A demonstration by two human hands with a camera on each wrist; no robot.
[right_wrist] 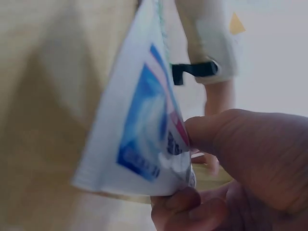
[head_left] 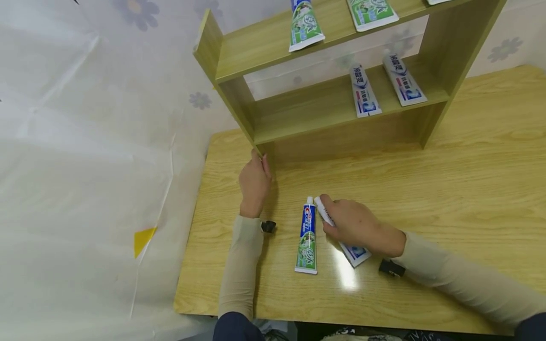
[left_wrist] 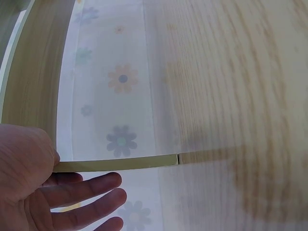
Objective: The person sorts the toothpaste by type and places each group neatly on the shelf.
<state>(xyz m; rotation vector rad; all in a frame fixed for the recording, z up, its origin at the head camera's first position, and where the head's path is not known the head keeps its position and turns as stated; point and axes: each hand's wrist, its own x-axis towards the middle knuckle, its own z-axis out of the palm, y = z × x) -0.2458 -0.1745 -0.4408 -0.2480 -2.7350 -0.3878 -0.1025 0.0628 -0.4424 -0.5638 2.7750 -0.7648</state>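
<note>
My right hand grips a white toothpaste tube with a blue picture on it, thumb on one face and fingers on the other. In the head view its capped end points up-left, close to the cap of a blue and green toothpaste tube that lies on the table. My left hand holds the lower front edge of the left side panel of the wooden shelf. Its thumb is on one side of that panel, the fingers on the other, the outer ones fairly straight.
Two white toothpaste tubes, a left one and a right one, lie on the lower shelf board. Green tubes, one nearer the left and another, lie on the upper board. A flowered wall covering borders the wooden table.
</note>
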